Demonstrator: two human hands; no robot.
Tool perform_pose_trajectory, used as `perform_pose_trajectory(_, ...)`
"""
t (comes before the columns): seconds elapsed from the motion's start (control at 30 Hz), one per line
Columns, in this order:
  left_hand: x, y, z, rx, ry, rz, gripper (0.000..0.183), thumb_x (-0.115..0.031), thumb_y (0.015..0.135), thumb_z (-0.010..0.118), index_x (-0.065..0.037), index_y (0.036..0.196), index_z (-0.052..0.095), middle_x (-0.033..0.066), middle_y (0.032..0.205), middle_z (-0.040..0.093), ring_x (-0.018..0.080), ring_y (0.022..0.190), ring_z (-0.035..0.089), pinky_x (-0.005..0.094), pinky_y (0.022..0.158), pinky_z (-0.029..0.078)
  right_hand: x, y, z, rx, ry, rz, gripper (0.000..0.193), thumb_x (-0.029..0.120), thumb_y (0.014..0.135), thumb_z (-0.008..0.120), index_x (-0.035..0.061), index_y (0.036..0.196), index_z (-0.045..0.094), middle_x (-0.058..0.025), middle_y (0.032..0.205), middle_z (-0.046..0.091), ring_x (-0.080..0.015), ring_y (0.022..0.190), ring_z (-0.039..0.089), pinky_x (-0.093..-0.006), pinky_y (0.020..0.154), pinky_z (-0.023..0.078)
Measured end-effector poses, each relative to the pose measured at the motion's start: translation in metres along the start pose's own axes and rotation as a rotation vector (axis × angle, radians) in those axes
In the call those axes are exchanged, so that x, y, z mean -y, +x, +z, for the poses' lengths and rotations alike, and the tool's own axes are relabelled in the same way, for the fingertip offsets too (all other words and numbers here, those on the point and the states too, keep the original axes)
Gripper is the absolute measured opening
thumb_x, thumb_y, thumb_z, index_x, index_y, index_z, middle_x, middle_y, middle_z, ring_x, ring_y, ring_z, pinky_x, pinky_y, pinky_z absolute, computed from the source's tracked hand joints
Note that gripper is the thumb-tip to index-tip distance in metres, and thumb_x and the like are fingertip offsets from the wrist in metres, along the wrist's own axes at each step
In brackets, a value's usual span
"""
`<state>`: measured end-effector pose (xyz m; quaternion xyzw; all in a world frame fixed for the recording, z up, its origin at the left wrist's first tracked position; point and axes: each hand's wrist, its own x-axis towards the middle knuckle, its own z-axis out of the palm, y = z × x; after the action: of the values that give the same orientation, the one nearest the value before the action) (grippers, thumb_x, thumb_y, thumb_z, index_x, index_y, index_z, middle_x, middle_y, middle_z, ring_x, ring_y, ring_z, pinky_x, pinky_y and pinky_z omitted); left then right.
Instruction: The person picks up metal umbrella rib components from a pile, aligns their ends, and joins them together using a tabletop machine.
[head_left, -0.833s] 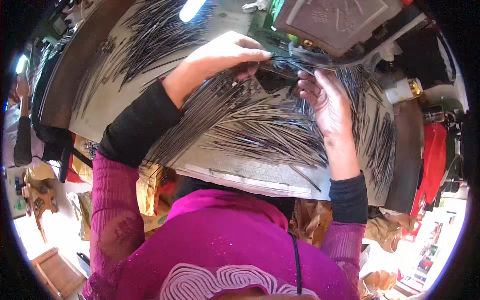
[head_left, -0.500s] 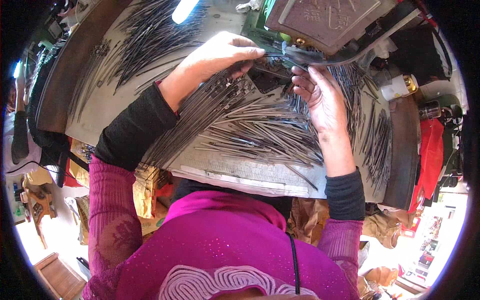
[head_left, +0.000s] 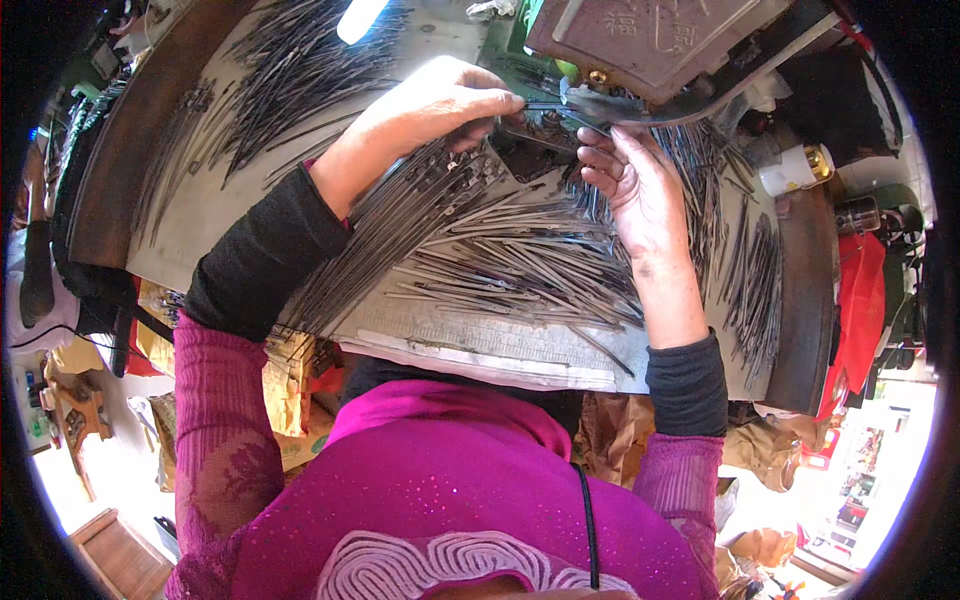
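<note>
The top edge cuts off the brown machine cover (head_left: 650,42), and the dark rod (head_left: 588,123) blurs at the right fingers (head_left: 602,161).

A lit tube lamp (head_left: 361,18) glows at top left of centre. The worktable (head_left: 375,312) has a pale top between dark, bowed side rims (head_left: 805,315). A framed wooden panel (head_left: 122,555) sits at lower left. White glare floods the lower left and lower right, washing out detail.

Feed reached me bright; lamp (head_left: 362,18) burned white at 11 o'clock, glare washed out 4 and 8. I saw shadow, soft detail near 1. Fisheye bowed table border (head_left: 108,190) between 9 and 10; rim went black.
</note>
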<state>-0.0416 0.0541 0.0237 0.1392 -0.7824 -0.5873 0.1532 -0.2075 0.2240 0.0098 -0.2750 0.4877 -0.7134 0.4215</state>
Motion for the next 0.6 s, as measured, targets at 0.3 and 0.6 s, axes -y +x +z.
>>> perform_pose_trajectory(0.3,-0.005,0.002,0.004,-0.025,0.061,-0.1,0.03,-0.025,0.083,0.06,0.005,0.086,0.064,-0.0004,0.05,0.045,0.0066,0.043,0.04,0.022,0.041,0.031,-0.004,0.0,-0.005,-0.014,0.007,0.031,0.026,0.014,0.09,0.051,-0.003,0.109,0.051,-0.0196,0.097,0.062,-0.0231,0.081,0.065,-0.0291,0.067,0.055)
perform_pose_trajectory(0.6,-0.003,0.0,0.001,0.028,-0.1,-0.088,0.026,-0.023,0.084,0.06,0.003,0.086,0.064,-0.003,0.051,0.041,0.0055,0.043,0.037,0.0214,0.041,0.028,-0.004,0.004,-0.01,0.021,0.063,0.043,0.024,0.014,0.089,0.051,-0.0021,0.107,0.052,-0.0188,0.096,0.063,-0.024,0.081,0.065,-0.0296,0.067,0.055)
